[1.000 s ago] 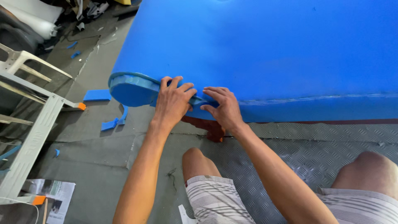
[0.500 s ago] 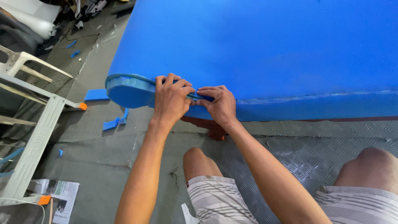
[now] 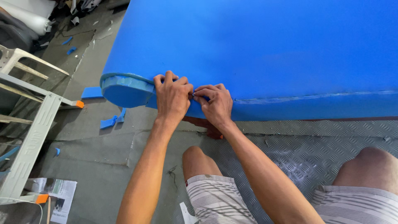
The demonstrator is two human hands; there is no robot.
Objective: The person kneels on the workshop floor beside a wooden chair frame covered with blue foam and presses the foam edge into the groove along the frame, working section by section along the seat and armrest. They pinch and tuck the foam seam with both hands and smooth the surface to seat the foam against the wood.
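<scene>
- The place looks like a workshop: a grey floor covered with dusty mats, a ribbed metal plate under the person's knees, and a large blue foam sheet that fills the upper part of the head view, from 10 o'clock to 3 o'clock.
- At 9 o'clock stands a pale metal frame with an orange end cap, and behind it a white plastic chair. Small blue foam scraps lie on the floor near 8 o'clock, and a newspaper lies at 7 o'clock.
- The left hand presses on the front edge of the sheet, its fingers bent over the top and clamped on the foam. Just at its 9 o'clock side hangs a rounded blue foam piece, partly free from the sheet and curling away from the edge.
- The right hand touches the left one; its fingers are pinched together on the foam edge, maybe around something small, but I cannot tell what.
- Compared with half a second ago, both hands sit closer together and the right hand is now directly against the left. The rounded piece keeps about the same place in relation to the hands. I judge that the work goes on at the same point of the edge, with a tighter grip.
- A lighter line runs along the edge toward 3 o'clock.
</scene>
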